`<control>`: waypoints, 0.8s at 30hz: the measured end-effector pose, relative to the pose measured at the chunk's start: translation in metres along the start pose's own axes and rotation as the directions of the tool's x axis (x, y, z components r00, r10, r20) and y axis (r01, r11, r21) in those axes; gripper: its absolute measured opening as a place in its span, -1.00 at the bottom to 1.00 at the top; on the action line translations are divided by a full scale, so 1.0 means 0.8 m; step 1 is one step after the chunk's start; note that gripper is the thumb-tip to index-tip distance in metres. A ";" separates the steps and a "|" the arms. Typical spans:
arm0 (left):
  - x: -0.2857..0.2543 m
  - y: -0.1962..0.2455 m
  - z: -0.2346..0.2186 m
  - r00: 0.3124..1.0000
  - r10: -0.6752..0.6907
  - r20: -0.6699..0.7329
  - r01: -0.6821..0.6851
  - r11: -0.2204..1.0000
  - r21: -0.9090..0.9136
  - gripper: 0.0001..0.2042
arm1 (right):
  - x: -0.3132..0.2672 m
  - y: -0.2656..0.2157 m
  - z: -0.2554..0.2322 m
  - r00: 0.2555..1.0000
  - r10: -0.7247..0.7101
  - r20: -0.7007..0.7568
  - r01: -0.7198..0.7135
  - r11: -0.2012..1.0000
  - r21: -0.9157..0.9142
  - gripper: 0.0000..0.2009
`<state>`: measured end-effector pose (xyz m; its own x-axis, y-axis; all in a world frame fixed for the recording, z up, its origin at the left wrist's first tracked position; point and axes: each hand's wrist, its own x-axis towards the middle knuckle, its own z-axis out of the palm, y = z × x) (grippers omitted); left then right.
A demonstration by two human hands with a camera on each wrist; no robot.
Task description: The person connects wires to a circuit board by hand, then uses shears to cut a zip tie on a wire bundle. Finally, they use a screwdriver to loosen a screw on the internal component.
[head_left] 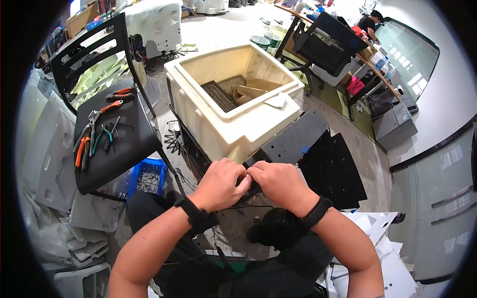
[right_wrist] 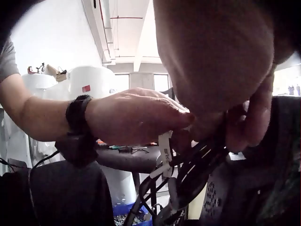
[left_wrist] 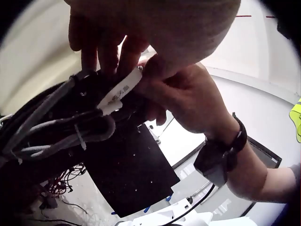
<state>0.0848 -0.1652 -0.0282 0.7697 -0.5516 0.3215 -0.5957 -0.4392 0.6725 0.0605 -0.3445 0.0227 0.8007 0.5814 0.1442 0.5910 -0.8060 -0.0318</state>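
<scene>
Both hands meet at the front of the cream plastic box (head_left: 194, 89). Curled fingers of the left hand (head_left: 221, 184) and right hand (head_left: 280, 186) pinch at a bundle of black and grey cables (left_wrist: 44, 110), their tips almost touching. A white printed label (left_wrist: 117, 94) hangs on the bundle, its upper end by the fingertips. From the right wrist, the label (right_wrist: 164, 155) shows under the left hand (right_wrist: 136, 115), with the looped cables (right_wrist: 188, 181) below the right hand (right_wrist: 216, 61). Exactly what lies between the fingertips is hidden.
A black chair (head_left: 117, 144) at the left holds pliers and cutters (head_left: 92, 119). Beneath it is a blue bin (head_left: 149, 176) of small metal parts. A grey metal plate (head_left: 293, 136) and a black perforated panel (head_left: 333, 171) lie right of the box.
</scene>
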 end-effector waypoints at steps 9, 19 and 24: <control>0.005 0.000 -0.009 0.993 -0.035 0.113 0.036 0.999 -0.002 -0.81 | 0.001 0.004 0.000 0.993 -0.116 -0.014 0.113 0.988 -0.109 -0.97; -0.006 0.009 -0.005 0.998 0.059 0.037 -0.065 0.980 0.189 -0.79 | -0.003 0.015 0.008 0.977 -0.212 -0.016 0.207 0.968 -0.140 -0.95; -0.008 0.008 -0.001 0.996 0.073 0.043 -0.079 0.983 0.163 -0.85 | -0.009 0.016 0.013 0.975 -0.222 -0.021 0.217 0.966 -0.141 -0.95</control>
<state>0.0762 -0.1639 -0.0253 0.7137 -0.6119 0.3411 -0.6841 -0.5039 0.5274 0.0635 -0.3579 0.0112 0.6470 0.7437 0.1682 0.7311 -0.6677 0.1403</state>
